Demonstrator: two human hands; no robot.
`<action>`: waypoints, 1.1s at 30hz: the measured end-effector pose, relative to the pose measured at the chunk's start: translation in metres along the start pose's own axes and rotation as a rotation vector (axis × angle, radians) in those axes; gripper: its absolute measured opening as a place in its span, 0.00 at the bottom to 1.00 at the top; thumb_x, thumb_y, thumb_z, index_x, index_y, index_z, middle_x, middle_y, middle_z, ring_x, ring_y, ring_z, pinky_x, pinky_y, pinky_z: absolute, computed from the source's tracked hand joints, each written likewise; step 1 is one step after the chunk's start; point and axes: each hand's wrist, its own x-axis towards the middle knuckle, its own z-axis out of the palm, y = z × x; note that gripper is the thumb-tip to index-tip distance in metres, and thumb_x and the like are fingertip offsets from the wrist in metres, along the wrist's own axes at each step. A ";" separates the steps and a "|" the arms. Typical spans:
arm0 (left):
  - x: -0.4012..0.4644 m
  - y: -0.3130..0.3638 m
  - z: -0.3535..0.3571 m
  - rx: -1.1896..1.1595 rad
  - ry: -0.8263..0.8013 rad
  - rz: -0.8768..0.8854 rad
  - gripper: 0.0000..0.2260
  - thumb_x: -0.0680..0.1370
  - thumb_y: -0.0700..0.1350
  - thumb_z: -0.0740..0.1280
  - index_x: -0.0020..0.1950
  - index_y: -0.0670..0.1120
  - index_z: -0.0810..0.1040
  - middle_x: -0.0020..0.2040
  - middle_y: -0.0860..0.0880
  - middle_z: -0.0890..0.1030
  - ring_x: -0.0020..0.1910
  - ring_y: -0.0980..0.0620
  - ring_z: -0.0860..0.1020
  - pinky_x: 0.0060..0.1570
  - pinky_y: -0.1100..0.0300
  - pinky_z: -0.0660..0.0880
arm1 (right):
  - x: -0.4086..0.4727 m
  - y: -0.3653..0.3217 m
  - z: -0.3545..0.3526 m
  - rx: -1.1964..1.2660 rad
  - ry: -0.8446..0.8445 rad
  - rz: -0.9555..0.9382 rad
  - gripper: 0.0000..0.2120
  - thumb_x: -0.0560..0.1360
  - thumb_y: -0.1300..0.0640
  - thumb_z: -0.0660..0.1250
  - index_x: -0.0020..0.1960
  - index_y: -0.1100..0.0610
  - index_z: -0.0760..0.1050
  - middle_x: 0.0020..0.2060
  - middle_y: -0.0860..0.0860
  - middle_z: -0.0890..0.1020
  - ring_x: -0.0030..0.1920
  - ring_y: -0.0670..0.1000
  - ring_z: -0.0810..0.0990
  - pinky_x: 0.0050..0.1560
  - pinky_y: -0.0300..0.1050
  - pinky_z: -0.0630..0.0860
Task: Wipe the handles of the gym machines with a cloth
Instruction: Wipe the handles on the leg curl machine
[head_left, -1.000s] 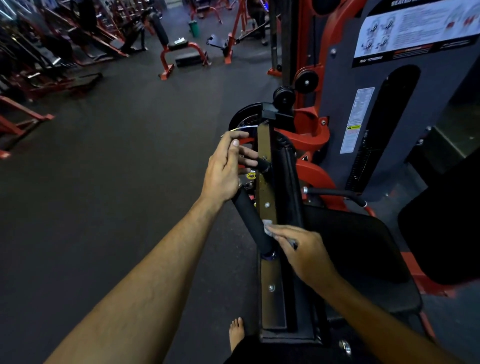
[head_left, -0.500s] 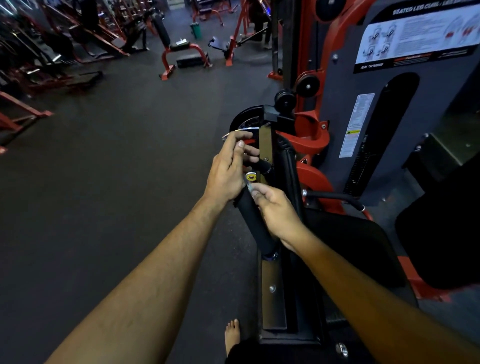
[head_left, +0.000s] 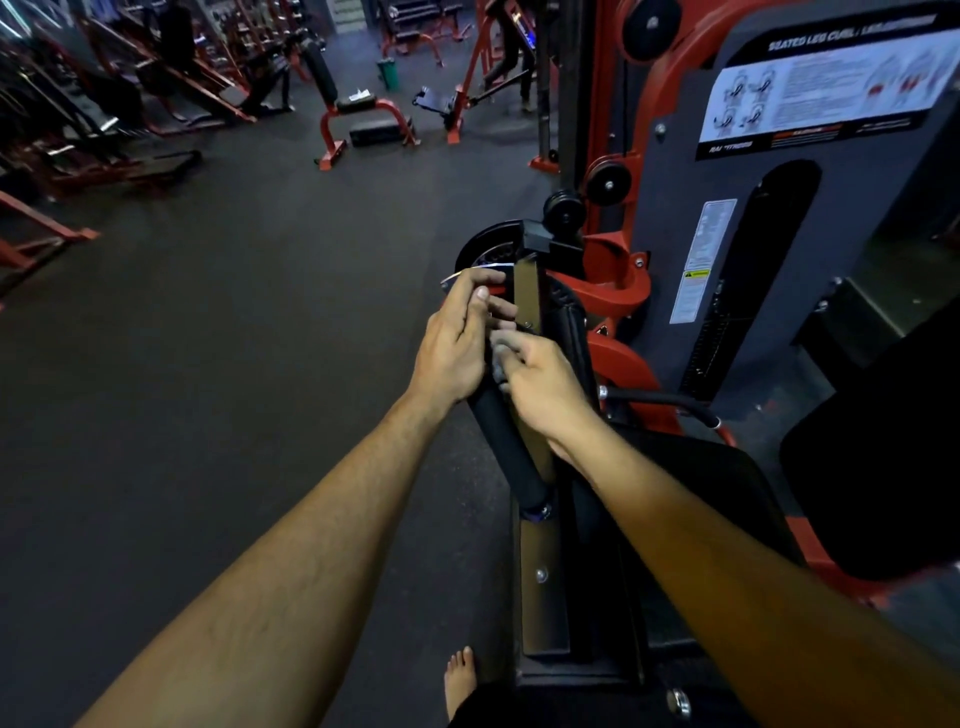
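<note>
My right hand (head_left: 540, 387) pinches the grey cloth (head_left: 501, 353) against the top of the black handle (head_left: 506, 441); my left hand (head_left: 457, 345), fingers loosely extended, rests just beside it.

Right hand (head_left: 540, 387) slid the cloth (head_left: 500, 353) up the handle (head_left: 506, 447).

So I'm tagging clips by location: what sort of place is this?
A gym, most likely: red-framed exercise benches on dark rubber flooring, plus a grey weight-stack tower bearing a leg-curl instruction placard.
</note>
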 end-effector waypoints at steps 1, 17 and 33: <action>0.000 -0.001 0.000 0.008 -0.001 0.000 0.13 0.88 0.47 0.52 0.65 0.48 0.75 0.49 0.48 0.85 0.48 0.50 0.85 0.52 0.51 0.81 | 0.003 -0.006 0.006 -0.011 -0.006 -0.003 0.14 0.82 0.55 0.58 0.58 0.52 0.81 0.48 0.47 0.85 0.51 0.46 0.82 0.53 0.48 0.78; 0.000 0.003 0.000 -0.076 -0.061 -0.064 0.11 0.88 0.50 0.51 0.65 0.58 0.71 0.48 0.46 0.85 0.46 0.46 0.85 0.43 0.53 0.82 | -0.013 0.020 -0.011 0.047 -0.001 0.096 0.13 0.82 0.59 0.59 0.52 0.54 0.83 0.46 0.51 0.86 0.48 0.48 0.82 0.52 0.50 0.76; 0.006 -0.007 0.002 -0.211 -0.224 -0.207 0.14 0.89 0.49 0.51 0.63 0.52 0.76 0.49 0.47 0.86 0.52 0.45 0.86 0.53 0.47 0.80 | -0.065 0.020 -0.023 -0.273 0.012 -0.003 0.14 0.83 0.63 0.58 0.60 0.55 0.81 0.51 0.46 0.84 0.54 0.43 0.82 0.56 0.37 0.75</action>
